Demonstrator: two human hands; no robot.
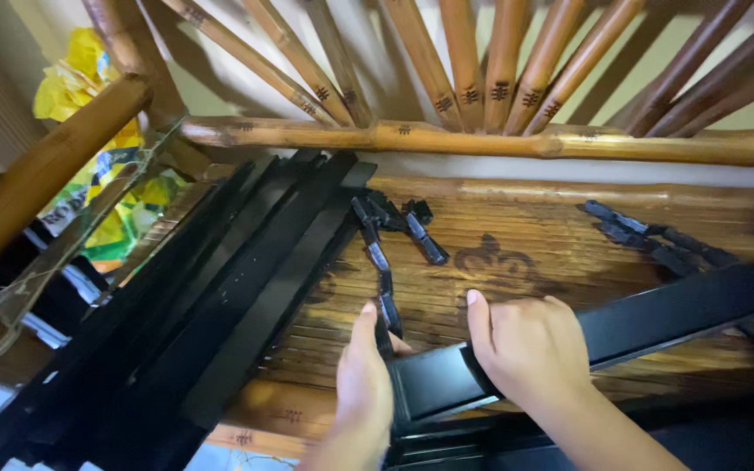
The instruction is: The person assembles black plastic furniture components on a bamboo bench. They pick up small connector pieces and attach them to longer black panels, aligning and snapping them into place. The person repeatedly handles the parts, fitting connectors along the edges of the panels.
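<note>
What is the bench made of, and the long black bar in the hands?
The bench seat looks like varnished bamboo: glossy brown slats, knotted poles behind. The black bar, held by the right hand with the left hand at its end, seems smooth plastic or painted metal, slightly shiny; unclear which.

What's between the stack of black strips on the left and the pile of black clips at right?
Head view: a cluster of small black clips on the bamboo seat, between the strips and the right-hand clips.

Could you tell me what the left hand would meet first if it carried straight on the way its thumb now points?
Probably the chain of small black clips lying on the bamboo seat. The left hand points up along it, thumb almost at its lower end, though depth is unclear.
</note>
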